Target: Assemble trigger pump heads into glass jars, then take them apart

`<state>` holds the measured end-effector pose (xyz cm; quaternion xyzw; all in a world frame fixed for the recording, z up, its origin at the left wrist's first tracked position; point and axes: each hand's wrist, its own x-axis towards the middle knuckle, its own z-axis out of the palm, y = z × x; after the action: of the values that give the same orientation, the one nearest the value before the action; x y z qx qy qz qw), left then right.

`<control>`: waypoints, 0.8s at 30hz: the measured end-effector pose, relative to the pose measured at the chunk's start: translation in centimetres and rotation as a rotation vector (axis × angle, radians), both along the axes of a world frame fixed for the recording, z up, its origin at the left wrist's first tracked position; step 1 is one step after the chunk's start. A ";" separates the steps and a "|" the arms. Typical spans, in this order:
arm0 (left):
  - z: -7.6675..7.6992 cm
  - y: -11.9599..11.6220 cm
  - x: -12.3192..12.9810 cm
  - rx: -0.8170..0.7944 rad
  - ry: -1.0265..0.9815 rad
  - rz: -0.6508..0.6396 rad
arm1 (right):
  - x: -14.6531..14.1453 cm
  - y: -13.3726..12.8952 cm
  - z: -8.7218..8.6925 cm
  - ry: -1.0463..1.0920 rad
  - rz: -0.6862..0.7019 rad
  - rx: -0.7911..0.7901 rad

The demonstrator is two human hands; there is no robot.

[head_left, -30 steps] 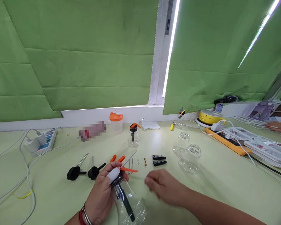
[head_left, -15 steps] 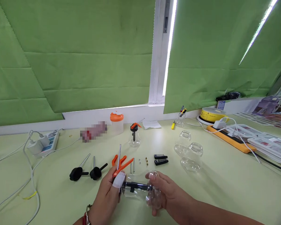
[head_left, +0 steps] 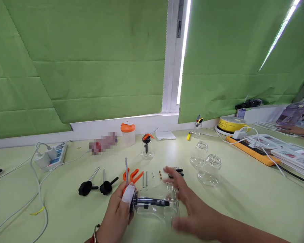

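Note:
My left hand (head_left: 118,212), a white wrap on its thumb, is closed around the black cap end of a clear bottle (head_left: 163,192) lying sideways. A black tube (head_left: 153,202) runs inside the bottle, and a metal spout (head_left: 126,171) rises beside my left fingers. My right hand (head_left: 194,216) is spread open around the bottle's base; whether it touches is unclear. Beyond the bottle lie orange trigger-shaped pieces (head_left: 136,176), two long screws (head_left: 145,180), tiny brass parts (head_left: 160,175) and black spring pieces (head_left: 179,170), partly covered by my right fingers.
Two black caps with spouts (head_left: 85,188) lie at left. An assembled dispenser bottle (head_left: 147,152) stands behind, near an orange-lidded cup (head_left: 128,135). Clear bottles (head_left: 209,173) stand at right, before an orange power strip (head_left: 250,150). Cables (head_left: 40,189) cross the left side. Another person's hand (head_left: 297,130) shows far right.
My right hand has let go of the bottle's base and spread its fingers. My left hand keeps hold of the cap end. The view has shifted slightly.

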<state>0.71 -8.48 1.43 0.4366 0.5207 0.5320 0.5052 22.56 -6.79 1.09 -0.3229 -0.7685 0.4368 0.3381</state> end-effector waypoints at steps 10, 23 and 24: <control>-0.7 1.0 -0.3 -0.018 0.080 -0.151 | 0.1 -0.6 0.2 -0.256 0.202 0.572; -0.1 0.2 1.4 -0.123 0.000 -0.098 | 1.4 -1.8 -1.9 -0.345 -0.110 0.814; -0.1 0.0 1.6 -0.162 -0.019 -0.110 | 1.8 -1.9 -2.4 -0.355 -0.102 0.882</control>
<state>2.32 -8.52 1.33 0.4175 0.5324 0.4637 0.5721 24.34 -8.66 -1.26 -0.2554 -0.9096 -0.0101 0.3276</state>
